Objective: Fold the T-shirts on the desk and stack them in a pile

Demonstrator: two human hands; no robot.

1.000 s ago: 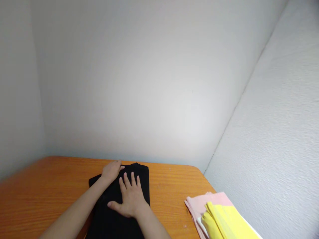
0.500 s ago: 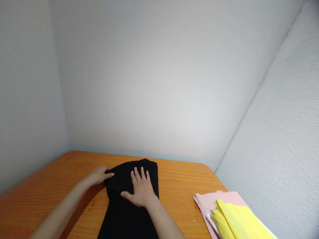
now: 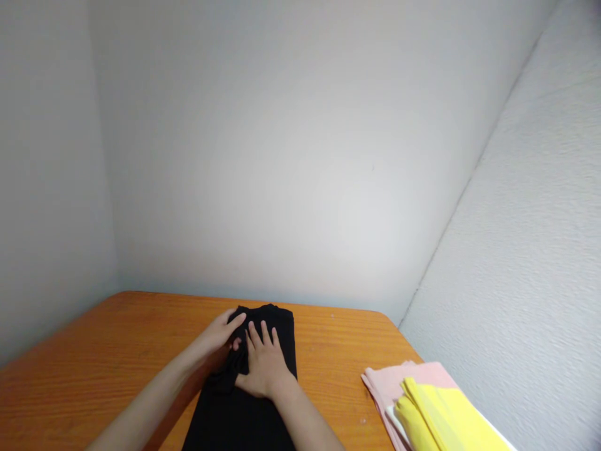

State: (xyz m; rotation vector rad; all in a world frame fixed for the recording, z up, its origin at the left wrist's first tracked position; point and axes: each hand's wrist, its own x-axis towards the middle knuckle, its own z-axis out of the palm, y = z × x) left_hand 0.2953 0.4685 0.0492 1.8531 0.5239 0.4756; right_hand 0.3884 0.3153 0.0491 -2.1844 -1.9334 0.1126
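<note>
A black garment lies lengthwise on the wooden table, its near end cut off by the bottom of the view. My left hand grips the garment's upper left part, thumb on top and the other fingers partly hidden by the fabric. The cloth bunches into folds beside that hand. My right hand rests flat on the middle of the garment, fingers spread and palm down.
The orange-brown wooden table meets a white wall at its back. At the right front lies a stack of folded cloths, with a yellow one over a pink one and something white between. A rough wall rises on the right.
My left hand has moved right, carrying the garment's left flap inward, so its upper part is narrower and bunched. My right hand stays pressed on the cloth in nearly the same place.
</note>
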